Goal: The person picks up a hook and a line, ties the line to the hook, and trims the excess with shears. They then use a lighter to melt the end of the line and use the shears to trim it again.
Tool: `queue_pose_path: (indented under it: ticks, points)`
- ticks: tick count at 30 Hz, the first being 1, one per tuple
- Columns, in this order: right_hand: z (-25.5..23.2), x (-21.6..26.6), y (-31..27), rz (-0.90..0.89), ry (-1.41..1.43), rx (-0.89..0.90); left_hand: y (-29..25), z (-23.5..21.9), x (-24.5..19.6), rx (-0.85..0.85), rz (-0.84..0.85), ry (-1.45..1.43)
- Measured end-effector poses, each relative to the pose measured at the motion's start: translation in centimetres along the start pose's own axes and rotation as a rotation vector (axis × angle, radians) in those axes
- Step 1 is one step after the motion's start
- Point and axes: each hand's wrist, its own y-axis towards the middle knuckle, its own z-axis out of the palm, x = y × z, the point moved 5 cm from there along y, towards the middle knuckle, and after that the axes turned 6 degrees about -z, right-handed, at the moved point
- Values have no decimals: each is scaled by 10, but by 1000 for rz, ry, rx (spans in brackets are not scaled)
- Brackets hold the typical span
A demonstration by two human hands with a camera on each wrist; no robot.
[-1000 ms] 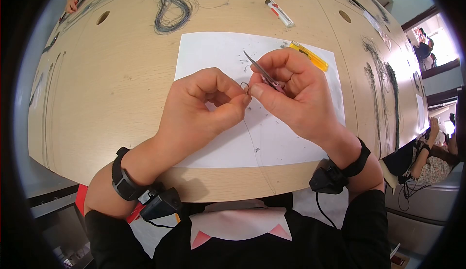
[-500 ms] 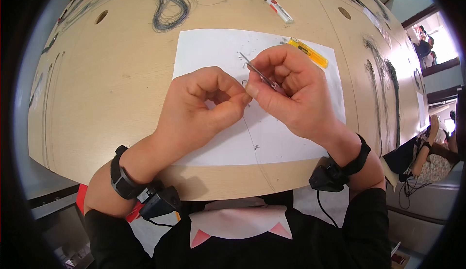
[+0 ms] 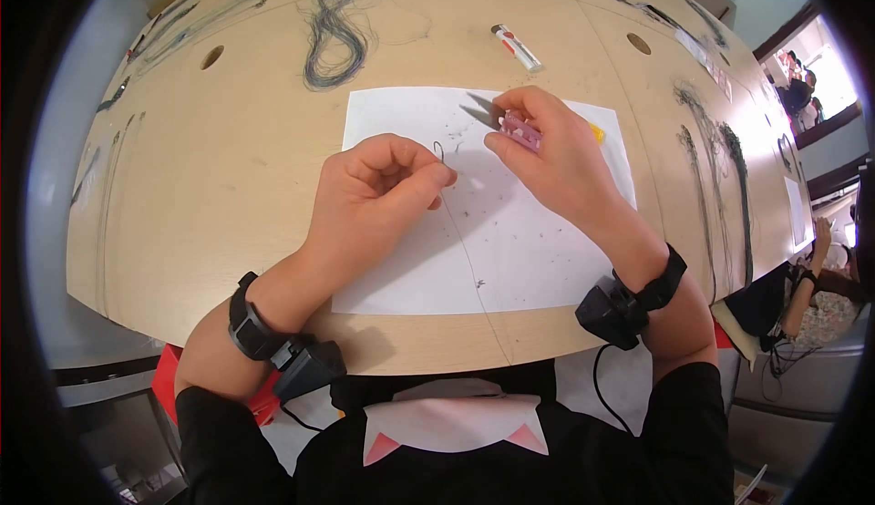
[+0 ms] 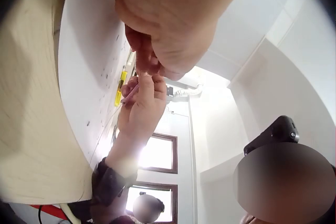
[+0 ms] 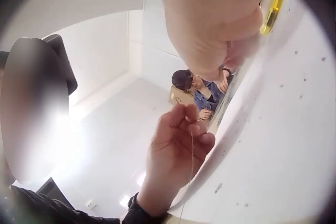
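Note:
Over the white paper [image 3: 401,273], the left hand [image 3: 378,190] pinches a thin dark strand between thumb and forefinger in the head view; a small loop [image 3: 438,151] of it stands above the fingertips. Its thin tail [image 3: 468,252] runs down across the paper to the table's near edge. The right hand [image 3: 570,163], a little to the right and apart from the left, holds small scissors [image 3: 519,129] with pink handles, their blades spread and pointing up-left. In the right wrist view the left hand [image 5: 176,148] shows with the strand hanging from its fingers.
Dark scraps dot the paper. A yellow cutter [image 4: 121,86] lies beyond the right hand, partly covered in the head view. Farther back are a white-and-red cutter [image 3: 517,48] and a bundle of dark strands [image 3: 337,45]. More strands [image 3: 736,177] lie at right; other people sit around.
The right hand has drawn away from the left, and its scissors have turned and their blades spread. The left hand still pinches the strand. The head view has shifted slightly.

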Motion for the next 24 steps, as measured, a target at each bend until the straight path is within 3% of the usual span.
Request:
queue_pose_path:
  ticks: [5, 8, 9, 11, 13, 14, 15, 16, 18, 19, 24]
  points:
    - [-2, -16, -1, 80, -255, 136, 2, -6, -2, -90, 26, -75]
    - [-9, -5, 1, -82, -364, -19, 5, -10, -2, -114, 93, -83]
    - [-13, 3, 3, -103, -355, -16, 7, -12, 0, -133, 104, -76]
    - [-35, 23, 7, -41, -31, -153, 10, -14, 1, -143, 169, 25]
    - [-50, 57, 1, -295, 170, -301, 15, -23, 7, -176, 188, 87]
    - [-64, 72, -17, -280, 195, -346, 17, -29, 9, -185, 209, 112]
    - [-86, 98, -38, -568, 22, -265, 17, -25, 7, -234, 183, 124]
    - [-100, 121, -67, -794, 82, -243, 18, -25, 6, -249, 225, 65]
    - [-120, 175, -108, -1232, 411, -132, 12, -26, 1, -280, 258, 17]
    - [-126, 194, -124, -1353, 522, -106, 10, -24, -3, -263, 229, -23]
    - [-123, 216, -148, -1475, 650, -97, 4, -23, -4, -253, 202, -48]
